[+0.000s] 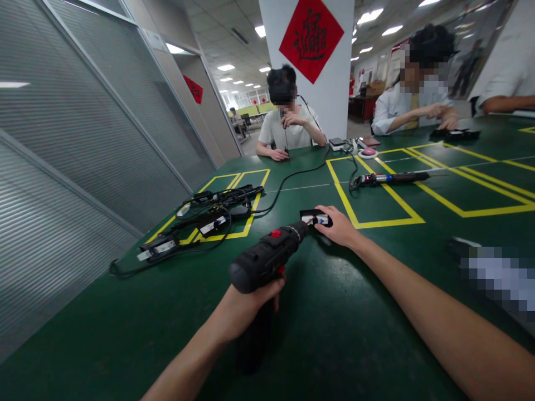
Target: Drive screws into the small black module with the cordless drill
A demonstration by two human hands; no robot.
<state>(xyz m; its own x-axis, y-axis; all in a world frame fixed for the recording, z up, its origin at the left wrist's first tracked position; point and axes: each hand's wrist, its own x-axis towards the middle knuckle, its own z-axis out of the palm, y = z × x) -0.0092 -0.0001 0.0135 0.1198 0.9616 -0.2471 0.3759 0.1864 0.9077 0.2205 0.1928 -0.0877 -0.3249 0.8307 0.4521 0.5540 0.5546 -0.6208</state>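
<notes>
- At the left, black cabled modules (211, 225) are heaped within and across a yellow tape outline (249, 227) on the green surface (346, 312), probably so that the middle is left free for handwork.
- Next, a black cordless drill (265, 256) is gripped by the left hand (251, 309), the fingers wrapped around its handle by the red trigger (281, 270); whether the trigger is pressed cannot be told. The chuck is angled forward and rightward, seemingly so that the tip is lined up with the part.
- At the drill's tip, a small black casing (310, 215) with a pale inside is pinched at its right end by the right hand (338, 227), apparently so that it is steadied while its left end is kept accessible.
- Farther right, a pen-shaped electric screwdriver (393, 178) is laid across another taped outline, well apart from both hands, presumably because it is not needed.
</notes>
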